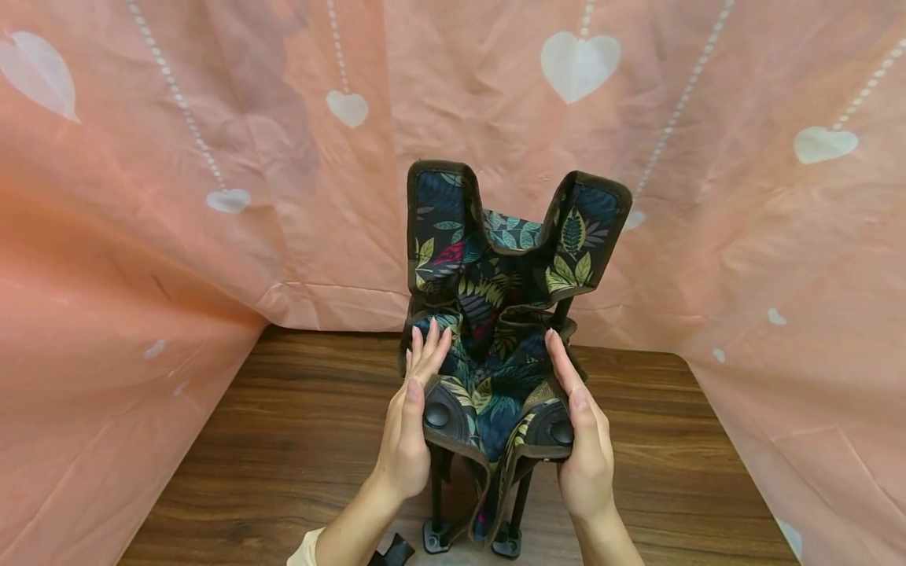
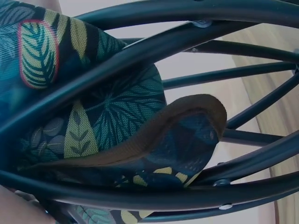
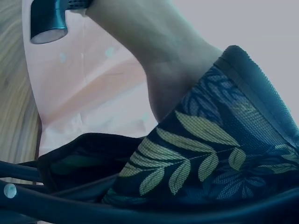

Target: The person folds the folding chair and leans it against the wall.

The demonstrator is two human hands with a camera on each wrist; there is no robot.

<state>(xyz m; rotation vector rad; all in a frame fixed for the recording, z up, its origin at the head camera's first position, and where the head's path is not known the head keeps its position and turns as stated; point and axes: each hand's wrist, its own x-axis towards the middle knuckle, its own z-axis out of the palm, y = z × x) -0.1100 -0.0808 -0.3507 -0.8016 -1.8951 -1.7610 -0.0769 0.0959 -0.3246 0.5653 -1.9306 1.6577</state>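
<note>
A small folding chair (image 1: 495, 267) with dark leaf-print fabric and a black tube frame (image 1: 439, 503) stands on the wooden table (image 1: 283, 440). My left hand (image 1: 419, 368) lies against the seat's front left corner with straight fingers and its thumb along the edge. At the front right corner, my right hand (image 1: 566, 379) grips the fabric: thumb on top, forefinger stretched along it, other fingers hidden underneath. The left wrist view looks up at the fabric (image 2: 117, 121) and frame tubes (image 2: 187, 42). In the right wrist view, the hand (image 3: 159, 60) sits against the leaf-print fabric (image 3: 210, 140).
A pink cloth (image 1: 212, 196) with white hearts hangs behind the table and down both sides. A small black object (image 1: 392, 550) lies at the near edge beside the chair's feet. Bare wood shows left and right of the chair.
</note>
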